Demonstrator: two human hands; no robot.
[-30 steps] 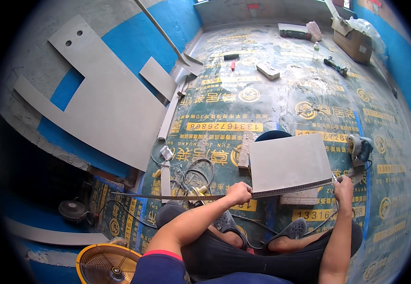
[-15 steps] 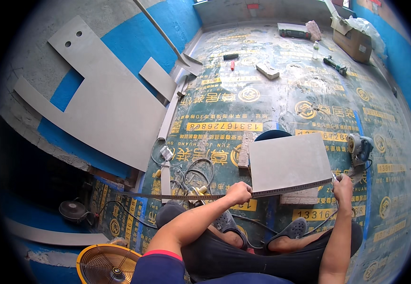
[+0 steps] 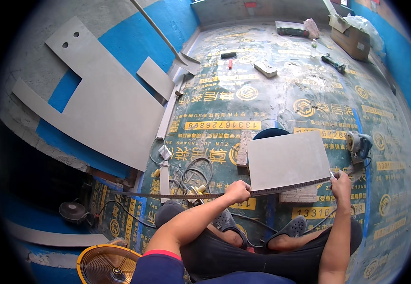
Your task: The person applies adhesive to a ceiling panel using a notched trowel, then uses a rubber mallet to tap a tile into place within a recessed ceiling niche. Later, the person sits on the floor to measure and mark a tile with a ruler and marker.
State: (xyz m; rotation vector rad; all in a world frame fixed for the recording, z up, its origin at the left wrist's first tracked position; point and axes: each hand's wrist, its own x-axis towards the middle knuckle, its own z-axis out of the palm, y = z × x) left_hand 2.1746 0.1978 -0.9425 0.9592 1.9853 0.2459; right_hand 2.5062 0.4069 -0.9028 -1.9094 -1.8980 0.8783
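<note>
A pale grey rectangular tile (image 3: 287,160) lies in front of me, raised on blocks. Along its near edge runs a long dark metal ruler (image 3: 186,195), which reaches far out to the left past the tile. My left hand (image 3: 238,191) is closed on the ruler at the tile's near left corner. At the near right corner, my right hand (image 3: 341,184) pinches a thin pen-like marker (image 3: 331,174), its tip at the tile's right edge by the ruler's end. The exact kind of marker is too small to tell.
A circular saw (image 3: 359,144) stands right of the tile. Tangled cables (image 3: 198,173) lie to the left, near a yellow fan (image 3: 108,265). Large cut tiles (image 3: 115,109) lean on the left wall beside a shovel (image 3: 182,59). Farther off are an angle grinder (image 3: 333,63) and a cardboard box (image 3: 349,40).
The view has shifted very slightly. Both hands, the ruler and the tile keep nearly the same places, and the marker remains at the tile's right edge.
</note>
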